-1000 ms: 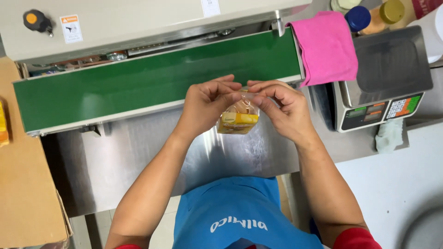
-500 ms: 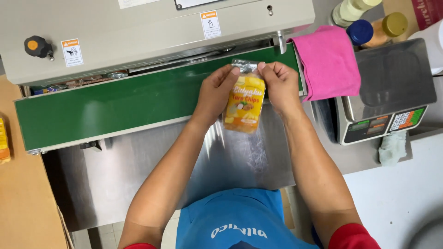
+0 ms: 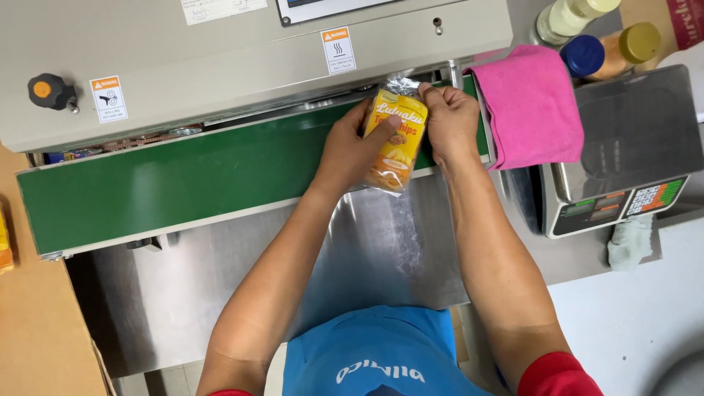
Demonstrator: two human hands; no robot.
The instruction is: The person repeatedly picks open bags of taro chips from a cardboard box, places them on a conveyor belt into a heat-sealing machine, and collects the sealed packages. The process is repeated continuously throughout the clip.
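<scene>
Both hands, left hand (image 3: 353,150) and right hand (image 3: 449,121), hold the yellow snack pouch (image 3: 394,139) in a closed grip on the green conveyor belt (image 3: 169,187), where a tilted top edge could seal crooked.

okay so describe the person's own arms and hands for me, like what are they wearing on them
Both forearms are bare from wrist to above the elbow. The left hand and right hand wear no gloves, and no rings, watch or bracelets show. Short red sleeves edge the upper arms. A blue apron with white lettering covers the chest.
</scene>
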